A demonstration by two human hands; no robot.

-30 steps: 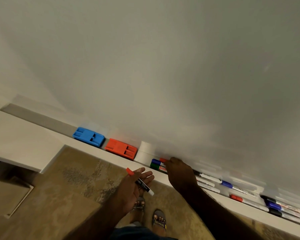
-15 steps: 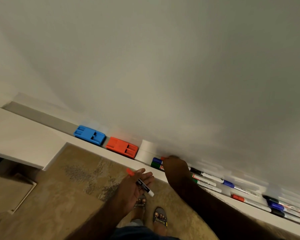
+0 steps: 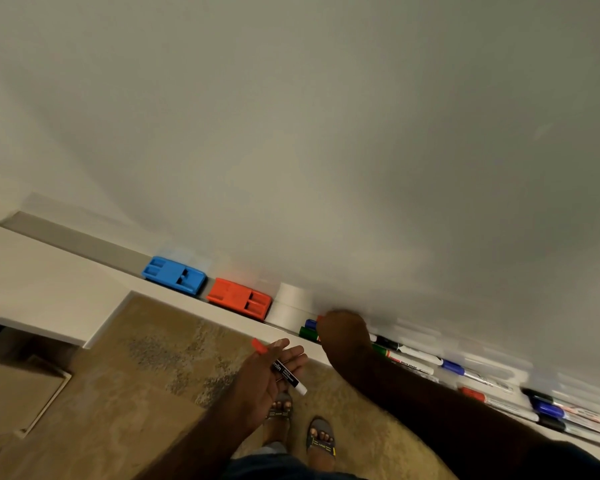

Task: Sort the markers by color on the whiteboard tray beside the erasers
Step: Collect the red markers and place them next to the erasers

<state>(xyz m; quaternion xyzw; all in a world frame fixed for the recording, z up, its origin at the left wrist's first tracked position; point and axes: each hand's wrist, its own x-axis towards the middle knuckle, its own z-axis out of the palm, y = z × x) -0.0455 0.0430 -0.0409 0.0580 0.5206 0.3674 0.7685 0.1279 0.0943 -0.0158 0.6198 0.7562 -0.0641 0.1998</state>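
Fingers (image 3: 291,353) of left hand (image 3: 267,379) lie straight & spread, palm up, w/ a red-capped marker (image 3: 280,367) resting across them; nothing curls round it. Marker has a red cap toward the tray, a black label mid-barrel w/ white lettering, and a white tail end pointing at the feet. Left hand hovers just below the tray's front lip, apart from it.

Right hand (image 3: 342,332) is down on the whiteboard tray (image 3: 84,242), back of hand to camera, fingers reaching into the marker cluster next to the white block (image 3: 290,304). Its fingertips are hidden, so can't tell if they pinch anything. A red bit shows at the knuckle edge, touching the hand.

Just left of that hand: a blue-capped marker (image 3: 310,323) and a green-capped marker (image 3: 307,333), side by side, against the white block.

Further left on tray: red eraser (image 3: 239,299), then blue eraser (image 3: 174,274), near each other but w/ a gap.

Right of the hand, markers lie lengthwise along tray: black-capped marker (image 3: 383,341), a green/red-labelled one below it, a blue marker (image 3: 452,367), a red marker (image 3: 471,393), then a blurred bunch of black & blue ones (image 3: 548,408) at far right.

Whiteboard (image 3: 326,133) fills the upper view. Sandalled feet (image 3: 321,439) on mottled tan floor (image 3: 136,375).
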